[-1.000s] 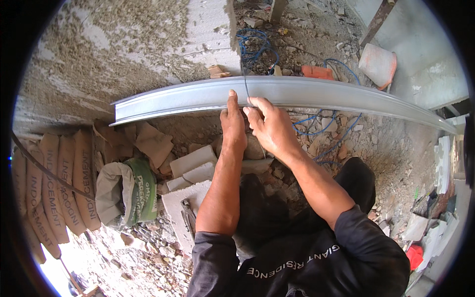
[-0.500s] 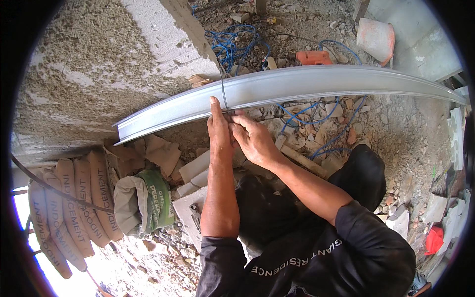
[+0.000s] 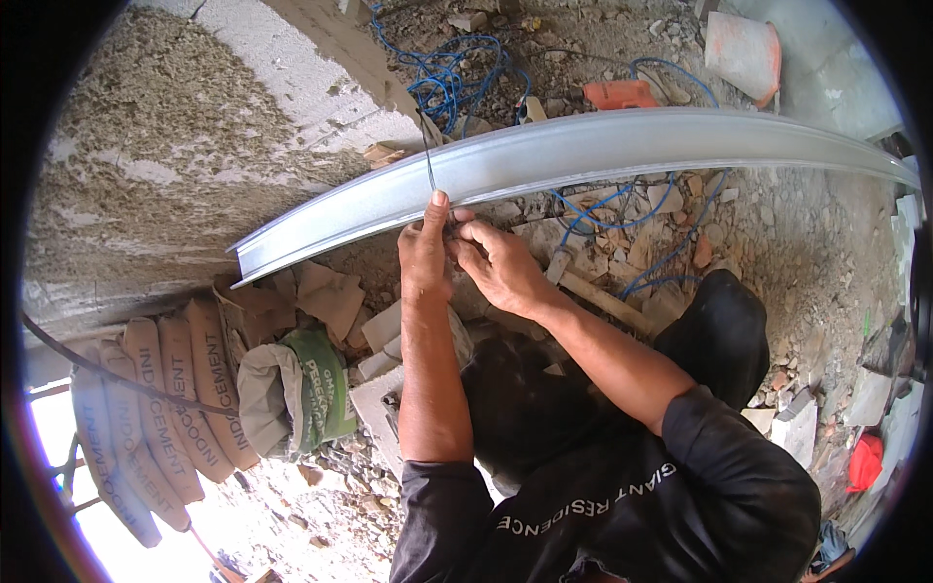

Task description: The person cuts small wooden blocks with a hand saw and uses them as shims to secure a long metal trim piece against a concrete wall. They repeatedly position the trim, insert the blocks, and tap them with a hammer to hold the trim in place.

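Observation:
A long silver metal channel [image 3: 603, 136] stretches across the view, seeming curved at the picture's rim. A thin dark wire [image 3: 429, 160] runs over it near its left part. At the channel's near edge, my left hand [image 3: 424, 251] is closed with its thumb laid along the wire. Close beside it my right hand [image 3: 501, 267] is closed too, fingertips pinched by the same edge. Its fingers hide what they hold, and the wire's lower end disappears between both hands.
A rough concrete block [image 3: 321, 87] rises at the upper left. Blue cable [image 3: 452, 78], an orange power tool [image 3: 620, 94] and a dirty bucket [image 3: 743, 58] lie beyond the channel. Cement bags [image 3: 180, 389] and an opened green-white sack [image 3: 301, 389] stand at left. Rubble covers the ground.
My left hand has shifted slightly, its thumb now down at the channel's near edge rather than up on its face. The right hand stays beside it. The whole view has moved a little.

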Tool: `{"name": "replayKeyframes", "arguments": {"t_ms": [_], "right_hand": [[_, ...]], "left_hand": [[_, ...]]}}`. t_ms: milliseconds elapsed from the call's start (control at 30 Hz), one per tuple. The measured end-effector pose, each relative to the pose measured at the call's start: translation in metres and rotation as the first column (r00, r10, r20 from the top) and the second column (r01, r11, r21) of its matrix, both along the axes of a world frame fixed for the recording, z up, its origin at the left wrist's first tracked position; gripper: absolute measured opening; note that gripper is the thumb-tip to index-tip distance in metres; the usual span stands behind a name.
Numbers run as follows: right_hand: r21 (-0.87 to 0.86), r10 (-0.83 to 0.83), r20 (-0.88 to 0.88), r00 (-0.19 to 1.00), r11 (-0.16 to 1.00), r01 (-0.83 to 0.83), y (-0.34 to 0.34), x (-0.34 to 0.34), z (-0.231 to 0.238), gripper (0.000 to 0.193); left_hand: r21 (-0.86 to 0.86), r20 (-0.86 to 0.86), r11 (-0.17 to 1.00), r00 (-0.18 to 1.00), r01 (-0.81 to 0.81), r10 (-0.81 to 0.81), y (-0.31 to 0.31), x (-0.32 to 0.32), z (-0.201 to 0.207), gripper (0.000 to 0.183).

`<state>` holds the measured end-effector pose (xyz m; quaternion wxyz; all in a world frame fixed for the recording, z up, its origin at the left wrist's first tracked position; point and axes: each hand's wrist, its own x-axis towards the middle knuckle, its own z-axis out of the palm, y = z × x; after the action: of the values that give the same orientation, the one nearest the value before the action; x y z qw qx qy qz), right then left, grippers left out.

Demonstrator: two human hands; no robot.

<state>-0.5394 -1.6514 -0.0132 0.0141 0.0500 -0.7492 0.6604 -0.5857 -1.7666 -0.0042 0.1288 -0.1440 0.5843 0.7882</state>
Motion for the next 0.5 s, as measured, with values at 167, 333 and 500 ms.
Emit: {"name": "replayKeyframes", "arguments": {"t_ms": [167, 333, 500], "right_hand": [[0.035, -0.107, -0.256, 0.961, 0.992, 0.120, 0.003, -0.003, -0.014, 0.015], [0.227, -0.153, -0.463, 0.873, 0.931, 0.284, 0.013, -0.016, -0.025, 0.020], [0.192, -0.289, -0.482, 0.827, 0.886, 0.421, -0.003, -0.015, -0.032, 0.026]], "left_hand": [[-0.096, -0.040, 0.995, 0.999, -0.024, 0.020, 0.001, 0.001, 0.004, 0.043], [-0.104, -0.011, 0.993, 0.998, -0.061, 0.060, 0.006, 0.000, 0.010, 0.045], [-0.160, 0.054, 0.986, 0.997, -0.054, 0.064, -0.001, -0.003, 0.008, 0.050]]}}
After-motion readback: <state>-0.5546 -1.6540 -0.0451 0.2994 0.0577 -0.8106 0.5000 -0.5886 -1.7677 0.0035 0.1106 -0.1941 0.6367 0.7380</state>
